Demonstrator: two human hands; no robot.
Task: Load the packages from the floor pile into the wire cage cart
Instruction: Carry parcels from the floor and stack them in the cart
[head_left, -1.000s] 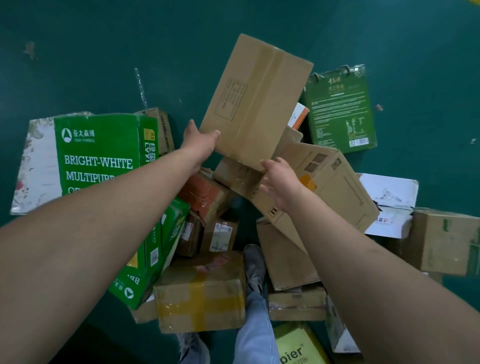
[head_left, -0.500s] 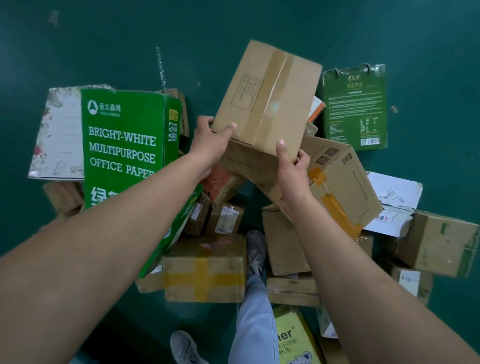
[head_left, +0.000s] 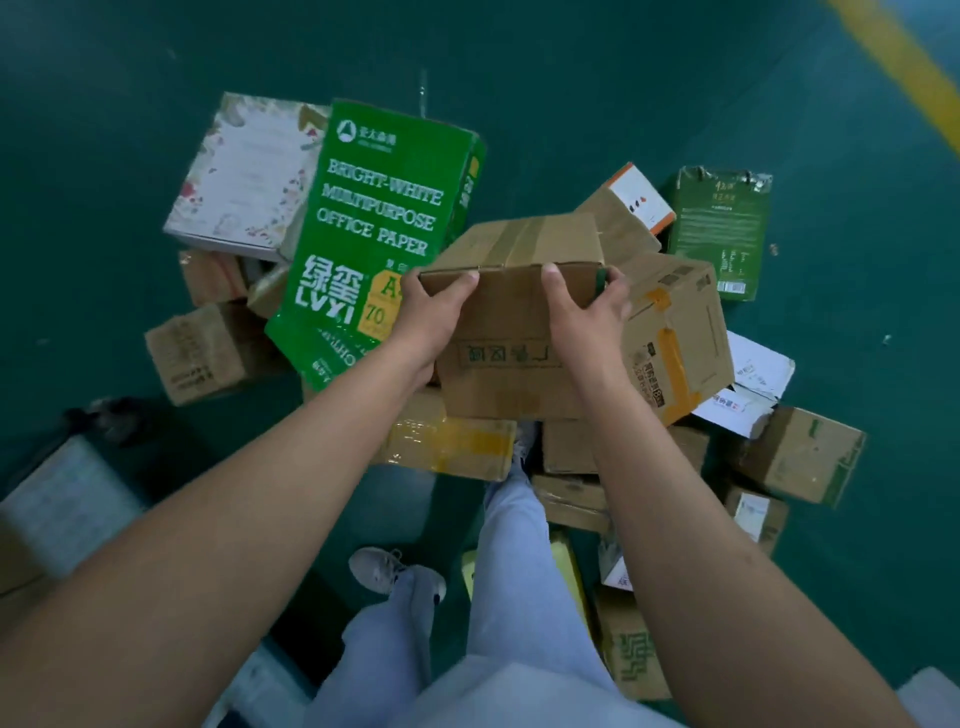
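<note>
I hold a taped brown cardboard box (head_left: 511, 312) in the air above the floor pile. My left hand (head_left: 434, 317) grips its left side with the thumb on the upper edge. On the box's right side, my right hand (head_left: 587, 312) grips with the thumb on top. Below lies the pile of packages: a green office paper box (head_left: 376, 218), a brown box with orange tape (head_left: 675, 338) and a box wrapped in yellow tape (head_left: 452, 447). No wire cage cart can be made out.
A floral white box (head_left: 244, 171), a dark green bag (head_left: 719, 228), white parcels (head_left: 748, 384) and several small brown boxes lie around on the green floor (head_left: 857, 156). My legs and a shoe (head_left: 384, 571) stand among them. A yellow floor line (head_left: 909, 67) runs at the upper right.
Both hands took hold of the brown box and lifted it off the pile toward me, tipping its top face away. The view swung so the pile sits farther off.
</note>
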